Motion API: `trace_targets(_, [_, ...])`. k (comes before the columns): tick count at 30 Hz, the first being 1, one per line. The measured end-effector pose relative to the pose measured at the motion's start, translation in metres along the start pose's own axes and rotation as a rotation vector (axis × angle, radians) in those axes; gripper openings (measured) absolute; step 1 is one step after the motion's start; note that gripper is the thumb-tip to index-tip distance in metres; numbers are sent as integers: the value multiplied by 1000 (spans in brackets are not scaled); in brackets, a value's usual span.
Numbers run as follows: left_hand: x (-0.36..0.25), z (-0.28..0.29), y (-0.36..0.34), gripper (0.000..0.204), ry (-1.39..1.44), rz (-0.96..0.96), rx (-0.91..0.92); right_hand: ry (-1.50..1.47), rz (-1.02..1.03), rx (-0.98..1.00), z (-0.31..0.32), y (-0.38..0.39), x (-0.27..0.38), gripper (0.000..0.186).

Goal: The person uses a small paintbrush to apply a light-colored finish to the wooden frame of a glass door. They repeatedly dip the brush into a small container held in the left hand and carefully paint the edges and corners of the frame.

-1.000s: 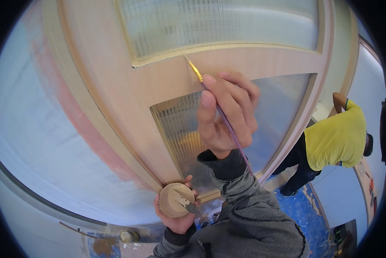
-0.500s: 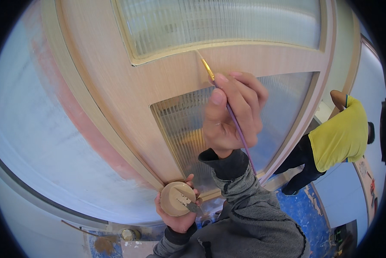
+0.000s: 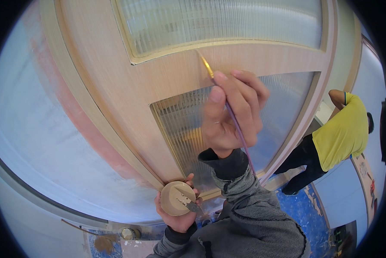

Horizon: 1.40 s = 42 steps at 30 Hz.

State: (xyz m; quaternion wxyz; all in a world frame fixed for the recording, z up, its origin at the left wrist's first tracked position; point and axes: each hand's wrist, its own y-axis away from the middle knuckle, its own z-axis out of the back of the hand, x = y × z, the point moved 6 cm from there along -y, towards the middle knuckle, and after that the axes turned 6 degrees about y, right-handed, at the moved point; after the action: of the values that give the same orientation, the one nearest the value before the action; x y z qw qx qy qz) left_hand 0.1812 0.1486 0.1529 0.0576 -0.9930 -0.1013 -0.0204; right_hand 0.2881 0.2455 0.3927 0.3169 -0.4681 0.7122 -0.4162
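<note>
A thin paintbrush (image 3: 240, 129) with a purple handle and gold ferrule is pinched in my right hand (image 3: 233, 112). Its pale tip points at the light wood door rail (image 3: 257, 60), just below the upper reeded-glass pane (image 3: 221, 23); I cannot tell if it touches. A lower reeded pane (image 3: 175, 120) lies behind that hand. Low in the view my left hand (image 3: 179, 221) grips a small round dish (image 3: 171, 198) of beige contents, together with a stained metal scraper (image 3: 190, 206) lying over it.
A pale wall (image 3: 59, 137) with a pink streak borders the door on the left. At right, a person in a yellow shirt (image 3: 337, 133) bends beside pale panels (image 3: 339, 198). Blue covering (image 3: 309, 228) with scraps lies on the floor, and a can (image 3: 130, 234) stands at lower left.
My right hand and brush have shifted a little to the right along the rail. The person in yellow has moved slightly. My left hand holds its place.
</note>
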Motion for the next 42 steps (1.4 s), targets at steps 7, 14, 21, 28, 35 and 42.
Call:
trace_targets(7, [0, -3, -1, 100, -95, -20, 17, 1, 53, 36, 0, -2, 3, 25])
trace_targets(14, [3, -5, -1, 101, -27, 3, 31, -22, -26, -63, 0, 3, -5, 25])
trace_targets(21, [3, -5, -2, 101, -57, -15, 16, -11, 51, 1, 1, -2, 0, 27])
trace_targets(28, [5, -7, -2, 100, -28, -8, 3, 38, -40, -91, 5, 1, -11, 23])
trace_targets(35, [6, -8, -1, 100, 17, 5, -10, 89, -133, -162, 10, 4, -21, 19])
trace_targets(42, [5, -8, -1, 100, 40, 19, -6, 83, -218, -211, 11, 7, -26, 15])
